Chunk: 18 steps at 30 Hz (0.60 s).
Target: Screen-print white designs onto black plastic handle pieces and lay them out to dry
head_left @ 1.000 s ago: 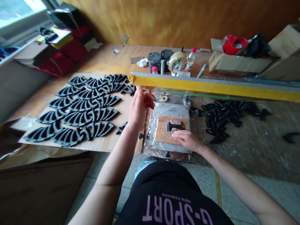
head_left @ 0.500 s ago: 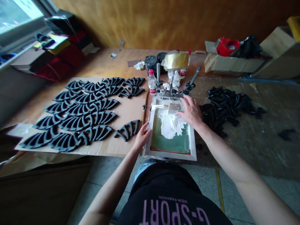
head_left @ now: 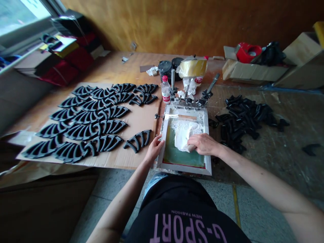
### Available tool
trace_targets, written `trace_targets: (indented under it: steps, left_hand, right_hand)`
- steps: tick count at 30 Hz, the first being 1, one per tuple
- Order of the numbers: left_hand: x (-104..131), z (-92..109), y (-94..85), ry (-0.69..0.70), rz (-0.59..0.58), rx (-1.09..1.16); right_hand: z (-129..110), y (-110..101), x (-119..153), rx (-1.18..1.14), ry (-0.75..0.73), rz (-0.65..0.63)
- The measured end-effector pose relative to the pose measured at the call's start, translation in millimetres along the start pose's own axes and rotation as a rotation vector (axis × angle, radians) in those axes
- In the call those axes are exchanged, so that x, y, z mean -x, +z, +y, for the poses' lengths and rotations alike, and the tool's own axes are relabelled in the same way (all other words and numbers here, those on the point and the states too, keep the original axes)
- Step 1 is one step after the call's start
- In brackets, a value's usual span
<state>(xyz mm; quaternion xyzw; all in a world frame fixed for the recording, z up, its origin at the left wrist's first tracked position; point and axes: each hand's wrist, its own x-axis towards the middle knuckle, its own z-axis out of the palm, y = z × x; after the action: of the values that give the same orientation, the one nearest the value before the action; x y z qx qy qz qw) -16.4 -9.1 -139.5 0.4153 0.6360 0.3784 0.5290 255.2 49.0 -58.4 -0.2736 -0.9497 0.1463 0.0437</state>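
Observation:
A screen-printing frame (head_left: 209, 165) with pale edges and a green mesh (head_left: 182, 158) lies in front of me. Thick white ink (head_left: 183, 130) is spread over the mesh's middle and upper part. My left hand (head_left: 155, 147) grips the frame's left edge, thumb on top. Over the right side of the mesh, my right hand (head_left: 204, 144) is closed on a small squeegee (head_left: 191, 147), mostly hidden by the fingers, at the ink's lower right edge. A thin wooden strip (head_left: 187, 117) lies across the top of the screen. Metal clamps (head_left: 188, 100) stand at the far end.
Black curved slatted parts (head_left: 83, 130) lie in rows on cardboard (head_left: 141, 118) at left. A heap of black parts (head_left: 243, 118) lies at right. Behind the clamps stand a red-capped bottle (head_left: 165, 90), dark tubs (head_left: 165, 69) and a tape roll (head_left: 193, 67). Cardboard boxes (head_left: 255, 72) stand back right.
My right hand has moved from the top right of the screen down toward me, closing on the squeegee. The white ink is more smoothly spread. My left hand stays at the frame's left edge.

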Motion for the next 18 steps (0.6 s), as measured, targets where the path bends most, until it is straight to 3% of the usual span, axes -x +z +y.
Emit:
trace_targets:
  steps: [3, 5, 9, 14, 18]
  left_hand:
    - [0.2, 0.1, -0.8, 0.007, 0.007, -0.005]
    - [0.4, 0.2, -1.1, -0.004, 0.008, 0.001]
    - [2.1, 3.8, -1.1, -0.026, 0.014, 0.008]
    - [11.4, 26.5, -6.1, -0.037, -0.03, 0.056]
    - [22.3, 65.5, -10.7, 0.029, 0.024, 0.096]
  right_hand:
    - [-1.2, 10.1, -5.9, 0.056, 0.103, 0.158]
    - [-5.6, 24.2, -2.3, 0.113, 0.086, 0.225]
    - [-11.2, 33.6, 7.2, 0.037, 0.019, 0.179]
    - [10.7, -4.4, -29.6, -0.013, 0.282, 0.355]
    - [48.1, -44.7, -43.9, 0.104, 0.498, 0.516]
